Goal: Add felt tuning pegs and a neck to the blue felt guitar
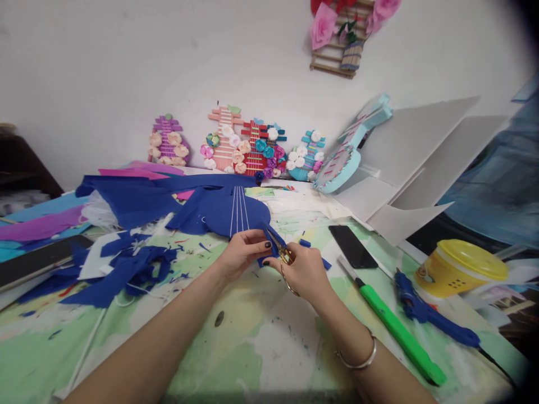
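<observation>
My left hand pinches a small piece of dark blue paper near the middle of the table. Held in my right hand are gold-handled scissors, their blades pointing up and left along the blue piece. Just beyond my hands lies a blue rounded shape with white strings across it. Small blue cut pieces lie right of the scissors.
Blue scraps spread at left. At right are a black phone, a green cutter, a blue glue gun and a yellow tub. Flower-decorated guitar shapes and grey boards stand at the back.
</observation>
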{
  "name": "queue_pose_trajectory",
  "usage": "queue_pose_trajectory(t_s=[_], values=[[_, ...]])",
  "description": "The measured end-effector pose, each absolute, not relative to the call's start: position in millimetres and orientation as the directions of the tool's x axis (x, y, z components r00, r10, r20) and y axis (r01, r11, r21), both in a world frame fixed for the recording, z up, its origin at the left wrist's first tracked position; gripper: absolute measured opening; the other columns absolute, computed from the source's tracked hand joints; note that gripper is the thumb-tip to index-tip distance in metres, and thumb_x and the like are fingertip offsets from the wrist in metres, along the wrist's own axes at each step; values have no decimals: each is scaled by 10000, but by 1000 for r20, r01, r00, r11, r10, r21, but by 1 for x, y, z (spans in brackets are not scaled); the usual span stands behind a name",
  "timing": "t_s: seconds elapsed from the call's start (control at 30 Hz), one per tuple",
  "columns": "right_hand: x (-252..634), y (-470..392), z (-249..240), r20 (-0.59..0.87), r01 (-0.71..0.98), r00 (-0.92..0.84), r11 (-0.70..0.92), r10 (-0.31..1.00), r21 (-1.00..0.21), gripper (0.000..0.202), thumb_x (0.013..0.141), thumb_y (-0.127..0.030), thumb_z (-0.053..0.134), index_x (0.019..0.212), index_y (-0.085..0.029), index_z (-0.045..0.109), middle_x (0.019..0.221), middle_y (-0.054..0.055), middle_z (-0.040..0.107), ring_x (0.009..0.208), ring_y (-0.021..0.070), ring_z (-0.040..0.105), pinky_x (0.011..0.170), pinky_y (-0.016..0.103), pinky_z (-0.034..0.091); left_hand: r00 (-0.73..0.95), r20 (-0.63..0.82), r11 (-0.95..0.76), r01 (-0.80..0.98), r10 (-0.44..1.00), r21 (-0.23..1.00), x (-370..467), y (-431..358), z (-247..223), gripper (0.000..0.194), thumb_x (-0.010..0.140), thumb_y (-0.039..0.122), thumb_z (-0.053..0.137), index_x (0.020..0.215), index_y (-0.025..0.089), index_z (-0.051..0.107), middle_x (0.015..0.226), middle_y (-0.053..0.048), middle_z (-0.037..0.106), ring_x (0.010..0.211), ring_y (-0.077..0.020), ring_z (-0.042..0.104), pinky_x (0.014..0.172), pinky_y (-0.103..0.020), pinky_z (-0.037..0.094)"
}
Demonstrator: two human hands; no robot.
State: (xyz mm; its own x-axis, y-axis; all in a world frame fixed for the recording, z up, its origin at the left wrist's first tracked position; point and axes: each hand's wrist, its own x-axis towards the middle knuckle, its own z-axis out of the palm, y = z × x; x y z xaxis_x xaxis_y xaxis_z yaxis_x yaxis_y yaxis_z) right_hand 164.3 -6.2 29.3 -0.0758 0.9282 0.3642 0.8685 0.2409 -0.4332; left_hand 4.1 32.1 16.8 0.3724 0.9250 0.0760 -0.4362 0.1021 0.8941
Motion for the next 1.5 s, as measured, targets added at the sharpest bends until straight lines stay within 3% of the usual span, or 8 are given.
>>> queue_pose_trajectory(t_s=[0.27,0.57,0.73,0.83,1.07,1.23,1.5], values=[[164,-5,28,378,842,-66,255,923,-476,461,720,-616,593,554,-202,477,481,0,515,473,124,403,503,253,261,373,63,113,-432,926,895,4,32,17,231,627,159,785,844,106,727,850,-97,728,739,-174,666,726,-296,506],[168,2,25,290,633,-45,252,956,-732,459,695,-507,635,480,-194,379,443,-58,339,474,85,298,449,221,213,322,19,153,-500,946,853,4,31,23,279,587,182,805,838,90,728,793,-90,724,706,-160,660,681,-269,501],[163,-2,28,128,483,-63,143,990,-864,245,662,-382,674,688,-204,507,463,-83,413,438,78,334,423,201,234,195,-3,111,-547,981,830,5,33,22,310,552,156,822,842,106,722,791,-55,716,685,-134,645,655,-258,502],[159,-5,27,78,359,-61,94,995,-929,258,648,-329,675,779,-227,478,444,-110,418,408,77,340,406,190,254,140,-5,83,-561,990,824,5,35,21,333,545,149,825,856,106,714,793,-50,708,688,-130,639,665,-264,505],[157,3,20,66,173,-43,73,997,-982,283,589,-297,706,729,-214,475,437,-110,425,404,63,350,406,184,271,30,3,16,-605,1000,796,6,37,21,463,520,119,825,960,147,685,759,-21,683,670,-135,631,632,-274,502],[156,2,21,65,40,-50,67,997,-997,294,571,-269,725,731,-204,487,458,-103,474,397,60,400,404,182,317,9,6,1,-600,1000,800,7,36,21,447,515,129,829,940,136,691,767,-12,665,667,-123,614,629,-270,496],[156,-1,23,17,69,-59,22,998,-997,305,621,-352,729,730,-204,486,428,-76,536,323,91,464,344,188,334,47,37,-3,-572,998,820,7,35,20,378,530,157,831,886,131,708,799,-24,667,702,-124,612,648,-262,488]])
